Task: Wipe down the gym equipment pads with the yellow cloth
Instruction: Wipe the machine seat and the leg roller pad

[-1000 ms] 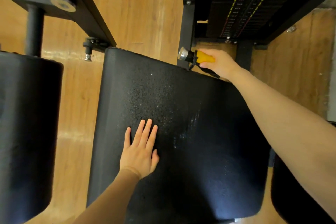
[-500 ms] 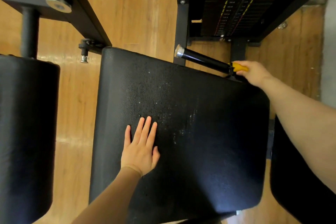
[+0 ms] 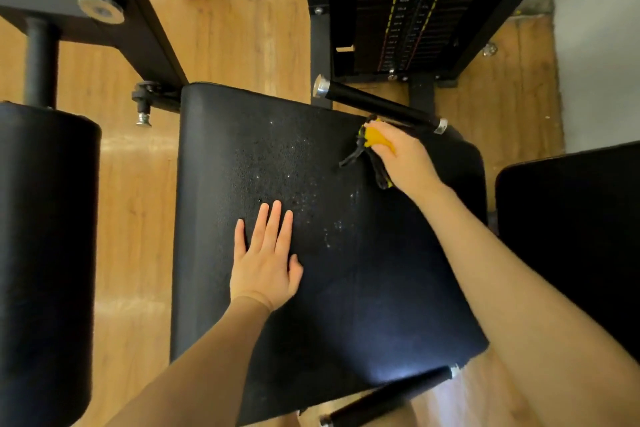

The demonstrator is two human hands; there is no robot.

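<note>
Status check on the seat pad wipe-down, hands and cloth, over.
Left hand flat on the seat pad. Right hand grips the yellow cloth at the pad's far edge, beside the handle bar. Nothing in the way.

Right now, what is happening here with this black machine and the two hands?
A person is cleaning a gym machine. The right hand grips a bunched yellow cloth at the far right corner of the black seat pad, just beside the black handle bar. The left hand rests flat on the pad with straight fingers. White specks show in the middle of the pad. Another pad stands to the left.
</note>
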